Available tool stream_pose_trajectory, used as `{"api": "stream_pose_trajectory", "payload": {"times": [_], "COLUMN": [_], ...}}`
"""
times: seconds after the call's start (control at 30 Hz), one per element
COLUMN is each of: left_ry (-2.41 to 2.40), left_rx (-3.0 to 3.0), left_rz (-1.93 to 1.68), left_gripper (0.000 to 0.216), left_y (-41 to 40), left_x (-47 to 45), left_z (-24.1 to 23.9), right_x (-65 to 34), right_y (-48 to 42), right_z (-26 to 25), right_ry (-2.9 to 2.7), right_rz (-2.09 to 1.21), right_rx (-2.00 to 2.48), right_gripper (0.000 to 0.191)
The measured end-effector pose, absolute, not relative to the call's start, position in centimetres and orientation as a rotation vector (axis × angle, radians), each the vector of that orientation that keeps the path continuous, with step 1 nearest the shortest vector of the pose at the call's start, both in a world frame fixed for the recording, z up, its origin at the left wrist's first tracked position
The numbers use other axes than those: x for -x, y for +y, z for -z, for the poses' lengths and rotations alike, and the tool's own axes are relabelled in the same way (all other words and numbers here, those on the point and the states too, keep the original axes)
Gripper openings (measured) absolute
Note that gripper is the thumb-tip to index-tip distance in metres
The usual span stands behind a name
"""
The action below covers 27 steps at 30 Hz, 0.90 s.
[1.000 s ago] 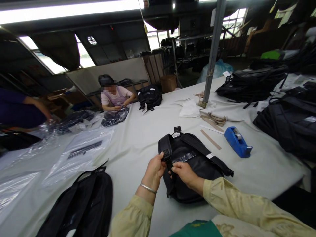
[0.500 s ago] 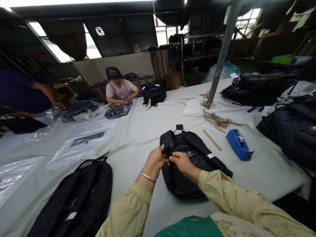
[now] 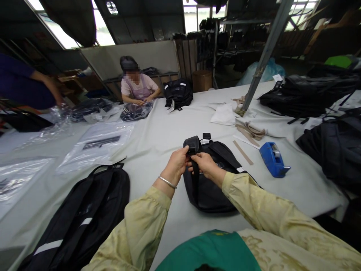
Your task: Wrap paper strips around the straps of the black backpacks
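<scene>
A black backpack [image 3: 210, 195] lies on the white-covered table in front of me, its straps facing up. My left hand [image 3: 178, 162] is closed on the backpack's left shoulder strap [image 3: 192, 144], whose padded end is folded over above my fingers. Close beside it, my right hand [image 3: 205, 164] pinches the same strap near its webbing, which hangs down over the pack. The exact spot where the fingertips meet is partly hidden. The right strap [image 3: 224, 154], with a white band, lies along the pack. A black tag [image 3: 207, 135] sticks out at the top.
Another black backpack [image 3: 93, 210] lies to my left, near clear plastic bags [image 3: 98, 141]. A blue tape dispenser [image 3: 273, 160] and a tan strip [image 3: 243, 152] are at right. More backpacks [image 3: 332, 150] are piled beyond a metal post [image 3: 262, 64]. A co-worker [image 3: 138, 84] handles a bagged item across the table.
Both hands have lifted and folded the left strap's padded end, and the webbing now hangs lower below my fingers. My view has tilted down somewhat.
</scene>
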<state>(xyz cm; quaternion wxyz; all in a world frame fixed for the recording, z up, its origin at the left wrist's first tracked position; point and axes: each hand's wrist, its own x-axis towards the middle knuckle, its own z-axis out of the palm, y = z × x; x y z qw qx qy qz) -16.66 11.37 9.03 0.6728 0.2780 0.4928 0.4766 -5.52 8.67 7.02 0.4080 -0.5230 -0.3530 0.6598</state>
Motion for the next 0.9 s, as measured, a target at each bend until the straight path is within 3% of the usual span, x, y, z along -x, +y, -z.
{"api": "stream_pose_trajectory", "payload": {"times": [0.23, 0.47, 0.63, 0.7, 0.77, 0.83, 0.9], "left_ry": [1.175, 1.265, 1.379, 1.496, 1.57, 1.593, 1.589], "left_rx": [-0.744, -0.682, -0.808, -0.914, -1.023, -1.072, -1.063], "left_rz": [-1.078, -1.189, -1.255, -1.275, -1.266, -1.245, -1.238], "left_gripper": [0.047, 0.022, 0.021, 0.026, 0.029, 0.03, 0.029], "left_y": [11.0, 11.9, 12.9, 13.3, 13.6, 13.8, 13.8], "left_x": [15.8, 15.2, 15.5, 16.0, 16.5, 16.8, 16.7], "left_z": [-9.9, -10.5, -10.9, -10.9, -10.8, -10.6, -10.5], "right_x": [6.3, 7.5, 7.1, 6.0, 4.7, 3.4, 2.9], "right_y": [7.4, 5.7, 3.9, 3.1, 2.8, 3.2, 4.4], "right_z": [-6.0, -2.1, 0.2, 0.3, -0.4, -1.6, -3.1], "right_ry": [-0.865, -0.82, -1.016, -1.331, -1.584, -1.644, -1.614], "right_rz": [-1.784, -1.797, -1.85, -1.691, -1.37, -1.107, -1.053], "right_rx": [1.245, 1.354, 1.327, 1.352, 1.415, 1.446, 1.353], "right_gripper": [0.022, 0.012, 0.014, 0.022, 0.043, 0.062, 0.066]}}
